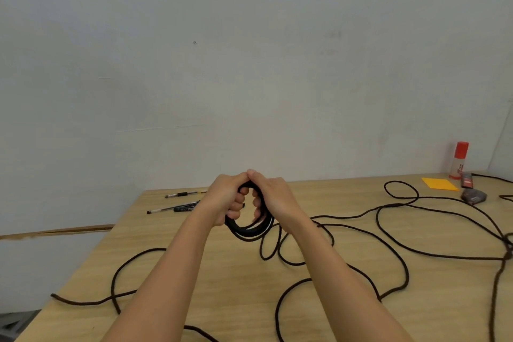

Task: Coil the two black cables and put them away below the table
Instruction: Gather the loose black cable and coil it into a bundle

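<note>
I hold a small coil of black cable (249, 229) upright above the middle of the wooden table (211, 280). My left hand (226, 198) is closed around the coil's left side. My right hand (273, 197) grips its top and right side, thumbs touching. Loose black cable (394, 247) sprawls in loops over the right half of the table and runs from the coil's lower right. Another stretch of cable (116, 277) curves over the left front, its end near the left edge. I cannot tell where one cable stops and the other starts.
Several pens (177, 204) lie at the table's back left. At the back right stand a red-capped glue stick (459, 159), an orange sticky note pad (440, 184) and a small dark object (474, 196). A pale wall rises behind the table.
</note>
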The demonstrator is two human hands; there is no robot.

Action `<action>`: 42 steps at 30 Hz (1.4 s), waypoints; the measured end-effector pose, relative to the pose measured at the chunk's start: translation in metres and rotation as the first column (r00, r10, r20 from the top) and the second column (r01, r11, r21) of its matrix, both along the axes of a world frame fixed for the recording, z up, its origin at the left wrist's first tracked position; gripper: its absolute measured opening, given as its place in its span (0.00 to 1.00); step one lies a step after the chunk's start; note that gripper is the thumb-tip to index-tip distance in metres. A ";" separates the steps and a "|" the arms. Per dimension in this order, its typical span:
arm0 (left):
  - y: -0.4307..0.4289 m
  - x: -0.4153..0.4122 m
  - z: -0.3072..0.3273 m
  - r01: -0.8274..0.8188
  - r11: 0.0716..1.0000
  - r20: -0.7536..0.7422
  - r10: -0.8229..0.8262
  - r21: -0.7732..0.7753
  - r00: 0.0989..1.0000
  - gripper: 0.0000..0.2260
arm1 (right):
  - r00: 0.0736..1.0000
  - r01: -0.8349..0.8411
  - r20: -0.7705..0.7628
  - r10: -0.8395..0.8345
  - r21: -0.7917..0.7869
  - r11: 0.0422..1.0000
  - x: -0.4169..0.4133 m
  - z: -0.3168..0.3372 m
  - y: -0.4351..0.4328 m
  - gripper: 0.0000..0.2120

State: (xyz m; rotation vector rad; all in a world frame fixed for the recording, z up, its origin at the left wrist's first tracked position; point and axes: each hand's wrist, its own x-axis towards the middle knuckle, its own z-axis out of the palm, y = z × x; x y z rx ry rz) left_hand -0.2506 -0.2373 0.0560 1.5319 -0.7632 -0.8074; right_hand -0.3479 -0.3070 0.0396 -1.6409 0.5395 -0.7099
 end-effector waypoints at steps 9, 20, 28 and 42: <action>-0.002 0.003 -0.030 -0.277 0.900 -0.237 0.203 -0.338 0.950 0.11 | 0.850 0.362 0.278 -0.448 0.309 0.879 0.011 0.022 -0.019 0.23; 0.003 0.030 -0.074 -0.019 0.997 0.532 -0.026 0.079 0.846 0.11 | 0.597 0.208 0.467 -0.652 0.694 0.689 -0.039 0.050 -0.056 0.20; -0.016 0.024 -0.031 -0.232 0.971 -0.145 0.222 -0.054 0.964 0.13 | 0.950 0.136 0.175 -0.260 0.517 0.845 -0.018 -0.007 -0.045 0.17; -0.002 0.009 -0.007 0.184 0.969 -0.024 -0.191 -0.161 0.981 0.12 | 0.993 0.095 0.066 -0.094 -0.010 0.995 0.005 -0.009 -0.018 0.23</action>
